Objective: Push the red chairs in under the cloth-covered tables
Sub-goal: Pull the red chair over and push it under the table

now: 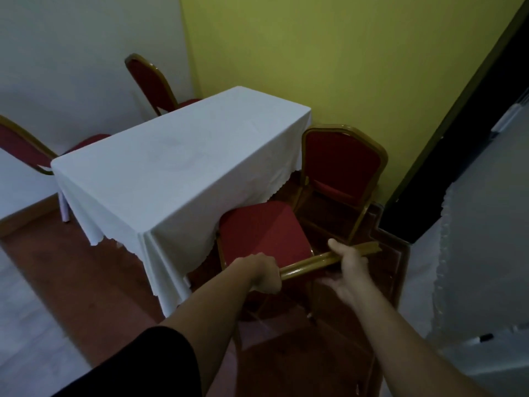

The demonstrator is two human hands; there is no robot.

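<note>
A red chair with a gold frame (263, 233) stands at the near right corner of a table under a white cloth (177, 161). Its seat front is tucked just under the cloth's edge. My left hand (264, 273) grips the left end of the chair's gold top rail. My right hand (347, 266) wraps the rail's right part, thumb over the top. A second red chair (340, 164) faces the table's right end, standing clear of the cloth. Two more red chairs, one far (151, 81) and one left (23, 147), sit along the table's far side, their seats partly under it.
A yellow wall (343, 58) runs close behind the second chair. Another white-clothed table (469, 253) fills the right side, near my right arm. A dark door frame (446, 133) stands between them. Red-brown floor (100, 296) lies open to the left.
</note>
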